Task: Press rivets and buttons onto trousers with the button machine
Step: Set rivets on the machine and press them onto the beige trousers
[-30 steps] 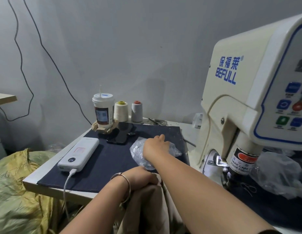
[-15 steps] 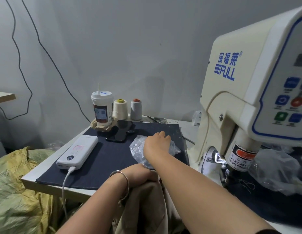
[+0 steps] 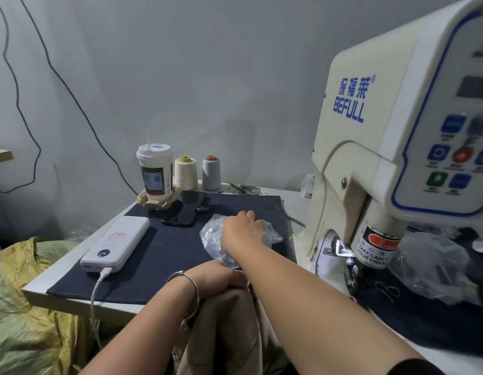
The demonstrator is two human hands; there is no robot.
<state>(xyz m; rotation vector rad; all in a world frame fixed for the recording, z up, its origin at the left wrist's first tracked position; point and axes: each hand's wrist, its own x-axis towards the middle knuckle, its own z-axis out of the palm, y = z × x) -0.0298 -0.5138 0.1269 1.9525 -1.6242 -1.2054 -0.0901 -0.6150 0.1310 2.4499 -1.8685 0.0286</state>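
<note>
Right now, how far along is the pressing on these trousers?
Nothing visibly pressed yet. In hand: the right hand reaches into the crinkled clear plastic bag on the dark mat, while the left hand grips the beige trousers at the table edge. Left: bringing fabric under the cream button machine.

White rectangular power bank (image 3: 116,243) left of crinkled clear plastic bag (image 3: 212,239) on dark cloth mat (image 3: 164,261) — cream button machine (image 3: 370,158) right, lidded paper cup (image 3: 154,171) behind.

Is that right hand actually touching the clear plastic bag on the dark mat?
Touching. The head view shows the right hand lying on the crumpled plastic bag, with plastic showing on both sides of it.
</note>
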